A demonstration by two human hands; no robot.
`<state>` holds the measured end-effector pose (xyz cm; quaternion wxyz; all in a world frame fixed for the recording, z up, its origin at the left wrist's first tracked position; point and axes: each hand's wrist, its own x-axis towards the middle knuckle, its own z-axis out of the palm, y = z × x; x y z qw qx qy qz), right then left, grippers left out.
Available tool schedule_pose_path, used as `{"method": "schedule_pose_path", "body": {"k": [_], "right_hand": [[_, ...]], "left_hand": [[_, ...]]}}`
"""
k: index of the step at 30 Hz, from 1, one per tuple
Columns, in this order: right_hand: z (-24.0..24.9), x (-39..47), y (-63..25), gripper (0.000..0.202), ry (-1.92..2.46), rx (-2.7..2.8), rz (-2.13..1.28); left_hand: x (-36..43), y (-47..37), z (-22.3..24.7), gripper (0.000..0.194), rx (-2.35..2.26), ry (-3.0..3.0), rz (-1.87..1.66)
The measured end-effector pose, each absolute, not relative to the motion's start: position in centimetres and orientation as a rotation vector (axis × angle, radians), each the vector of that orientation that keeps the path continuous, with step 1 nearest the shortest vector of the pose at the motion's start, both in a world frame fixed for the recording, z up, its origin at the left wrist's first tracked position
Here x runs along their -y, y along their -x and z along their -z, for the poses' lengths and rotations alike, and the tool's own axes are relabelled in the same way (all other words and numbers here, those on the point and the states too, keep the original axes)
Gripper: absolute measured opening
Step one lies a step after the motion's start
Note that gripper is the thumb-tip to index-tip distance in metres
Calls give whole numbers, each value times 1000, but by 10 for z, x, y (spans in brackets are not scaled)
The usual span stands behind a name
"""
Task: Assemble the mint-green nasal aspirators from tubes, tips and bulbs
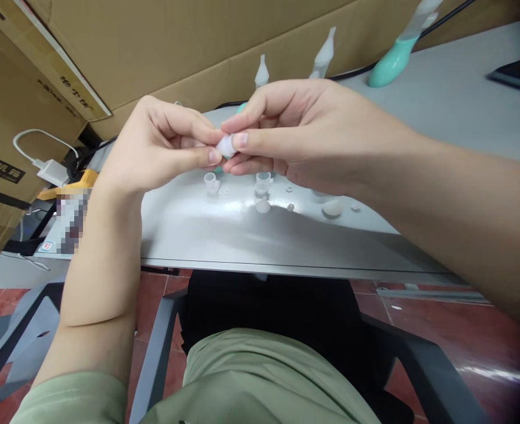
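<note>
My left hand (171,138) and my right hand (295,132) meet above the desk, fingertips closed around one small white cone-shaped tip (227,145). Its ends are partly hidden by my fingers. Below them on the desk lie a small clear cup with a side spout (211,181), another clear cup (263,181), a white cone piece (263,205) and a larger pale dome-shaped piece (333,208). Small rings and discs (290,207) lie among these. Behind my right hand, two white pointed nozzles (262,72) stand up; their lower parts are hidden.
An assembled nasal aspirator with a teal bulb (391,63) stands at the back right, near a dark flat object (518,73). Cardboard (198,47) walls the rear. A white charger (53,172) with a cable sits left. The grey desk (189,235) ends close to my lap.
</note>
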<state>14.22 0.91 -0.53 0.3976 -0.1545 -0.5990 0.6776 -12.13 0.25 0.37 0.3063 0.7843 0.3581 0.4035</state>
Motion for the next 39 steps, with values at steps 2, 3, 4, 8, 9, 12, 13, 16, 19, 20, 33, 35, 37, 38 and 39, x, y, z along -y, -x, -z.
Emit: {"method": "schedule_pose_path", "body": {"k": [2,3,4,8,9,12,13,16,19,20,33,35,37,38,39], "right_hand": [[5,-9,-143,24,368,1534,-1702],[6,-9,-143,23,362,1545,-1697],[6,-9,-143,22,361,1555,-1694],[7,-12,-146,16,393,1582,-1710],[7,-12,-147,16,394,1590,-1716],[7,-14,-149,15,371,1616,-1734],[7,-15,-150,15,363,1616,-1739],[7,-16,-150,16,359,1589,-1764],[7,-17,-150,19,346,1568,-1804],[7,-17,-150,20,342,1571,-1813],[8,-18,-147,17,365,1587,-1785],[9,-18,-147,19,352,1566,-1798],[11,-19,-147,22,345,1560,-1798],[12,-18,-147,23,343,1560,-1793],[13,-18,-146,23,342,1561,-1786]], "left_hand": [[-7,125,0,56,-936,-2061,-1073],[-9,127,1,56,-927,-2056,-1069],[-12,129,3,57,-915,-2053,-1066],[-18,131,3,55,-879,-2040,-1057],[-18,130,3,53,-877,-2040,-1056],[-13,125,-1,52,-882,-2033,-1058],[-11,123,-2,52,-889,-2028,-1062],[-5,120,-4,50,-896,-2030,-1084],[-5,120,-4,51,-879,-2042,-1062],[-6,120,-4,53,-887,-2036,-1052],[-9,121,-1,59,-920,-1996,-1054],[-9,121,-1,58,-937,-1998,-1058],[-10,121,0,54,-947,-1998,-1065],[-10,121,0,53,-934,-2002,-1074],[-10,121,1,53,-912,-2009,-1089]]}}
